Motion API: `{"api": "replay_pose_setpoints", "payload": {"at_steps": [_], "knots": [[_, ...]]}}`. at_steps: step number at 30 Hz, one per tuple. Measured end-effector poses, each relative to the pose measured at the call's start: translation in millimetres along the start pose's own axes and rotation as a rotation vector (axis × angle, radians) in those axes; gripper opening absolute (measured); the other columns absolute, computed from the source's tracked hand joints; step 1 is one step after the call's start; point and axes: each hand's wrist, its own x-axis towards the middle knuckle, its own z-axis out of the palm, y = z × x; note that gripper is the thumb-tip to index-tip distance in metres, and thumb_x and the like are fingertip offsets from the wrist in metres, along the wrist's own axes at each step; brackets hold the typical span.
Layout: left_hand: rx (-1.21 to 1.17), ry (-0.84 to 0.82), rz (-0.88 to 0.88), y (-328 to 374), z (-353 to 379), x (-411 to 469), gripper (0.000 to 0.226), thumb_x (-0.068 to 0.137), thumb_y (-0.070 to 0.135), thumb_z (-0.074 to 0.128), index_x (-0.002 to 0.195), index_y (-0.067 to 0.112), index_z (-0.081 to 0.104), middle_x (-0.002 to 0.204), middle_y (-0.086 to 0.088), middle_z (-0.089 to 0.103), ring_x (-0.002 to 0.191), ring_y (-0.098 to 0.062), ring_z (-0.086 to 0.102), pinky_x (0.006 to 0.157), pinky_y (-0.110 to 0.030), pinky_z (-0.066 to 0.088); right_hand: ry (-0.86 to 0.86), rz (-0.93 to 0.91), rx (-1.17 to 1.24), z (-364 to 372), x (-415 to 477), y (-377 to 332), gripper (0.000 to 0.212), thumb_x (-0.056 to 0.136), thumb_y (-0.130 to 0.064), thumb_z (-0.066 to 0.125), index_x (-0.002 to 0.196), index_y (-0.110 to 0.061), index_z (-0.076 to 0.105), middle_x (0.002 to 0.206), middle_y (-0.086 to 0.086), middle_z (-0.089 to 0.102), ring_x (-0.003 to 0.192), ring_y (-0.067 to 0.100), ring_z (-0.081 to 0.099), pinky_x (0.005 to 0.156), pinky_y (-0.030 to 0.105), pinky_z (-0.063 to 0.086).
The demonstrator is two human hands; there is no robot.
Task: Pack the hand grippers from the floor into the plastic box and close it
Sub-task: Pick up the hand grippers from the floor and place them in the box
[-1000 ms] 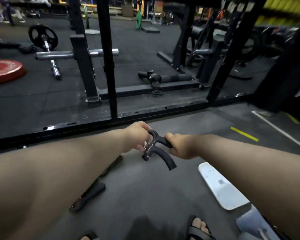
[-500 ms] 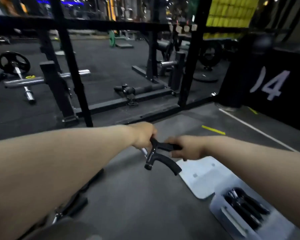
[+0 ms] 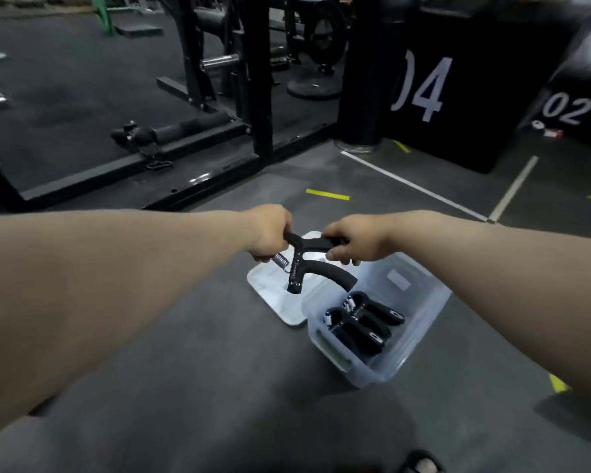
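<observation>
Part done: two packed grippers point(image 3: 359, 324) lie inside plastic box point(image 3: 423, 322), third hand gripper point(image 3: 304, 264) held over its far-left edge, left grip point(image 3: 270, 233) and right grip point(image 3: 352, 238) each clenched on it; lid point(image 3: 273, 298) off beside box, closing not yet done.

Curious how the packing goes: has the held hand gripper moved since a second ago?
Yes. The hand gripper went rightward: earlier it was left of the white lid; now it hangs over the lid, beside the plastic box.
</observation>
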Motion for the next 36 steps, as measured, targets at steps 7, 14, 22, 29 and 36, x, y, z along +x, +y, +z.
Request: {"api": "replay_pose_setpoints", "payload": {"at_steps": [7, 14, 22, 29, 36], "knots": [[0.111, -0.091, 0.123, 48, 36, 70, 0.024, 0.086, 0.002, 0.050, 0.100, 0.014, 0.065, 0.074, -0.012, 0.073, 0.061, -0.029, 0.069, 0.057, -0.034, 0.058, -0.088, 0.189, 0.056, 14, -7, 67, 0.023, 0.097, -0.030, 0.054, 0.107, -0.009, 0.054, 0.085, 0.005, 0.071, 0.064, 0.018, 0.065, 0.078, 0.037, 0.056], [0.044, -0.221, 0.193, 82, 81, 135, 0.025, 0.088, 0.007, 0.053, 0.105, 0.006, 0.071, 0.078, -0.014, 0.074, 0.057, -0.023, 0.062, 0.049, -0.019, 0.047, -0.173, 0.318, -0.233, 47, -14, 126, 0.033, 0.095, -0.046, 0.052, 0.112, -0.017, 0.053, 0.100, 0.001, 0.058, 0.087, 0.021, 0.053, 0.076, 0.031, 0.043], [0.175, -0.280, 0.317, 107, 159, 193, 0.021, 0.086, 0.020, 0.062, 0.106, 0.017, 0.069, 0.101, -0.006, 0.071, 0.087, -0.024, 0.065, 0.080, -0.034, 0.055, -0.410, 0.433, -0.206, 77, 7, 178, 0.023, 0.097, -0.033, 0.053, 0.109, -0.015, 0.061, 0.093, -0.001, 0.069, 0.076, 0.017, 0.060, 0.058, 0.026, 0.043], [0.270, -0.307, 0.311, 113, 184, 222, 0.010, 0.084, 0.002, 0.061, 0.090, 0.010, 0.062, 0.082, -0.008, 0.060, 0.075, -0.027, 0.055, 0.061, -0.030, 0.041, -0.369, 0.474, -0.189, 121, 40, 208, 0.024, 0.095, -0.027, 0.050, 0.106, -0.013, 0.065, 0.102, 0.005, 0.069, 0.087, 0.024, 0.064, 0.067, 0.032, 0.046], [0.400, -0.348, 0.332, 103, 210, 241, 0.022, 0.086, 0.002, 0.055, 0.104, 0.007, 0.067, 0.101, -0.012, 0.068, 0.091, -0.032, 0.066, 0.073, -0.034, 0.050, -0.364, 0.440, -0.139, 150, 63, 213, 0.027, 0.095, -0.028, 0.050, 0.108, -0.010, 0.066, 0.105, 0.008, 0.067, 0.089, 0.026, 0.062, 0.069, 0.031, 0.046]]}}
